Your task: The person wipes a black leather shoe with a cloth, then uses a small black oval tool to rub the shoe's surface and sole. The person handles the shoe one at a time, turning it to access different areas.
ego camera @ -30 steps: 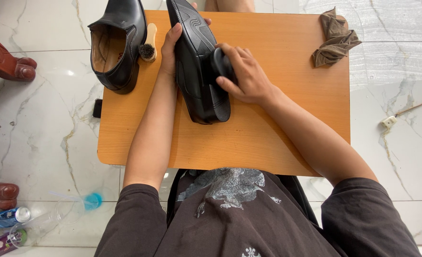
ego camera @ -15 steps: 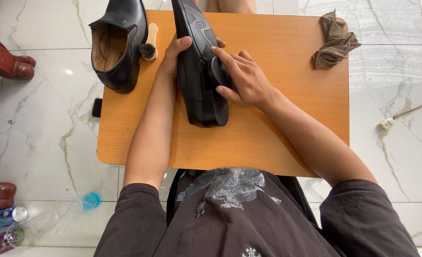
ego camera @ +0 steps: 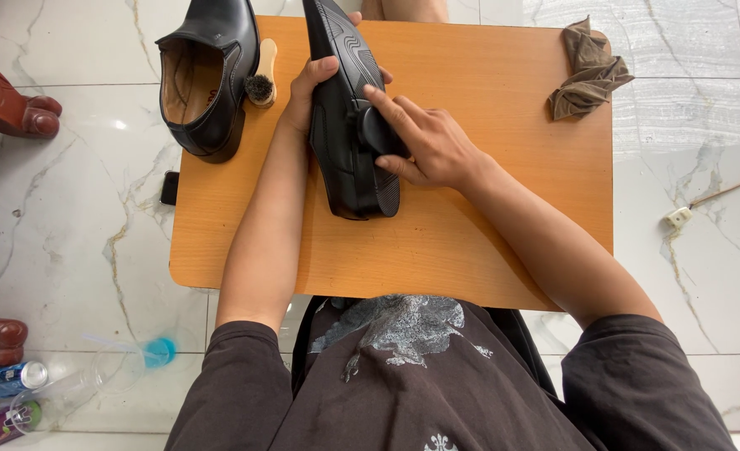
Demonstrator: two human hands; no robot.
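Black shoe (ego camera: 346, 125), sole up, upper centre of frame on orange table (ego camera: 487, 209). Left hand (ego camera: 310, 92) grips its left side; right hand (ego camera: 424, 142) presses a dark pad (ego camera: 380, 132) against it. Second shoe (ego camera: 207, 75) and brush (ego camera: 261, 75) upper left; brown cloth (ego camera: 588, 71) upper right.

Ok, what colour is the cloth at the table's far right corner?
The cloth is brown, seen in the head view.

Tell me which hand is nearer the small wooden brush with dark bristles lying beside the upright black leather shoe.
Left. The left hand, gripping the tilted black shoe, sits just right of the wooden brush; the right hand is farther right, beyond that shoe.
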